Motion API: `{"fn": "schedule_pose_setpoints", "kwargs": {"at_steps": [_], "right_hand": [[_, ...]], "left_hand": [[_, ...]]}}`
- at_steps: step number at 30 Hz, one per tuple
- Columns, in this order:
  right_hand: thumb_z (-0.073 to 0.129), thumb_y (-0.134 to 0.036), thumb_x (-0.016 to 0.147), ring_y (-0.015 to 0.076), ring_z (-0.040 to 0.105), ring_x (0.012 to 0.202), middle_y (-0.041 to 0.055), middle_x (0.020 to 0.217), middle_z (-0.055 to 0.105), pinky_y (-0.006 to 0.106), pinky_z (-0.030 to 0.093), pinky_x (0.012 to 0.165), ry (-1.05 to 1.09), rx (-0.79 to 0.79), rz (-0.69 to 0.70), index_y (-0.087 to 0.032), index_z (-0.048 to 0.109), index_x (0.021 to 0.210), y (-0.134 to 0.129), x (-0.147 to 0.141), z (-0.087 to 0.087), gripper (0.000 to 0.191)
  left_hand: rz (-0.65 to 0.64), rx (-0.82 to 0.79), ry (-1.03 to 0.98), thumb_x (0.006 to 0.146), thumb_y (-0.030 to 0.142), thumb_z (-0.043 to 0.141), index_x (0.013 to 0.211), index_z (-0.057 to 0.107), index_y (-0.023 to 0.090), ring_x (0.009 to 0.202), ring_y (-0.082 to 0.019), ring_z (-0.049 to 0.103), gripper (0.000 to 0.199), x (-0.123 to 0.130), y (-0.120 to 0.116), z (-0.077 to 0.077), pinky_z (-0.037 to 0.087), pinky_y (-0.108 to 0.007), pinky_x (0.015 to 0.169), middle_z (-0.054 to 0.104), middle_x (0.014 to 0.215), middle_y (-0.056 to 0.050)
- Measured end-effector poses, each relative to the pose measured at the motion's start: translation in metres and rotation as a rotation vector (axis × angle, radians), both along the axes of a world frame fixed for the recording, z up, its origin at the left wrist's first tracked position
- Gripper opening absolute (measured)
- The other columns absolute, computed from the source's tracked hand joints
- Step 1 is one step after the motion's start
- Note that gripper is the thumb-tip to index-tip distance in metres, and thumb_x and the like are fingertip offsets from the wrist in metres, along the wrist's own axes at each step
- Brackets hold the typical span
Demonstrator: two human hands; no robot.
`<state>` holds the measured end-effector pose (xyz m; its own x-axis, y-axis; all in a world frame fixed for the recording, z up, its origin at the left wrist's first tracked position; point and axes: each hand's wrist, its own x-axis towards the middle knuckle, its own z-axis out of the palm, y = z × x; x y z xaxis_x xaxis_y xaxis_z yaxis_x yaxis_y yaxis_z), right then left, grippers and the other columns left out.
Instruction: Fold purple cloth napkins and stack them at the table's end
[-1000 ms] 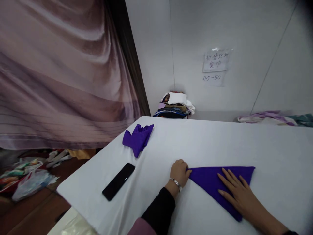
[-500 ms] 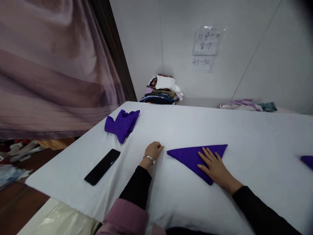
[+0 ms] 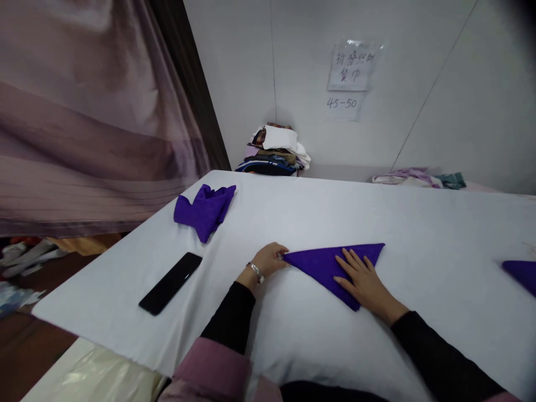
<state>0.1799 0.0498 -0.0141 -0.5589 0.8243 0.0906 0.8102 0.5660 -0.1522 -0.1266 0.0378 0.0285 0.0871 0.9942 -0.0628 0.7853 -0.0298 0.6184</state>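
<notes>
A purple cloth napkin, folded into a flat triangle, lies on the white-covered table. Its left corner sits between the thumb and fingers of my left hand, which wears a silver bracelet. My right hand rests flat over the right part of the triangle, fingers spread and stretched out. Another purple cloth, loosely folded and standing up in places, is at the table's left far side. Part of a further purple cloth shows at the right edge of the view.
A black phone lies on the left of the table. Behind the far edge are a stack of folded clothes and some crumpled fabric. A pinkish curtain hangs at the left. Handwritten paper signs are on the wall.
My left hand has moved right, from just beside the triangle's left corner onto it, and its fingers have closed there. My right hand stays flat on the cloth. The view has shifted slightly.
</notes>
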Motion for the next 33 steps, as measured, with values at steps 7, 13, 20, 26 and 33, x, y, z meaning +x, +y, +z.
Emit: {"fn": "schedule_pose_setpoints", "kwargs": {"at_steps": [7,13,20,26,33], "right_hand": [[0.028,-0.062,0.088,0.0275,0.019,0.136,0.0089,0.148,0.027,0.052,0.017,0.107,-0.010,0.006,-0.007,-0.023,0.036,0.139,0.000,0.000,0.000,0.065],[0.027,-0.062,0.088,0.0272,0.019,0.136,0.0090,0.148,0.026,0.052,0.016,0.107,-0.003,0.009,-0.005,-0.024,0.036,0.139,0.001,0.001,-0.002,0.064],[0.027,-0.062,0.088,0.0278,0.018,0.136,0.0090,0.148,0.025,0.052,0.016,0.107,0.001,0.005,0.004,-0.024,0.035,0.139,0.002,0.002,-0.003,0.064],[0.027,-0.062,0.088,0.0278,0.019,0.136,0.0090,0.148,0.026,0.052,0.016,0.107,0.000,0.004,0.001,-0.024,0.035,0.139,0.001,0.002,-0.001,0.064],[0.027,-0.063,0.088,0.0273,0.018,0.137,0.0093,0.148,0.025,0.052,0.015,0.108,-0.010,-0.017,-0.004,-0.023,0.035,0.139,0.001,0.001,0.001,0.065]], "left_hand": [[0.046,0.026,0.056,0.071,0.022,0.058,0.081,0.068,0.022,0.079,-0.015,0.057,0.014,0.003,0.003,-0.008,0.044,-0.026,0.071,0.062,0.081,0.000],[0.076,0.045,0.092,0.073,0.016,0.053,0.080,0.067,0.022,0.082,-0.015,0.057,0.017,0.003,0.005,-0.013,0.043,-0.026,0.073,0.063,0.082,0.000],[0.061,0.043,0.073,0.073,0.013,0.048,0.080,0.068,0.022,0.084,-0.016,0.058,0.023,0.001,0.004,-0.011,0.045,-0.028,0.078,0.064,0.084,-0.001],[0.049,0.028,-0.009,0.064,0.003,0.047,0.099,0.065,0.022,0.077,-0.013,0.058,0.044,-0.001,0.002,-0.006,0.047,-0.025,0.075,0.066,0.092,0.001],[0.050,0.014,-0.043,0.072,0.023,0.056,0.101,0.065,0.021,0.078,-0.014,0.059,0.030,0.007,0.000,-0.004,0.047,-0.025,0.072,0.065,0.091,0.000]]}}
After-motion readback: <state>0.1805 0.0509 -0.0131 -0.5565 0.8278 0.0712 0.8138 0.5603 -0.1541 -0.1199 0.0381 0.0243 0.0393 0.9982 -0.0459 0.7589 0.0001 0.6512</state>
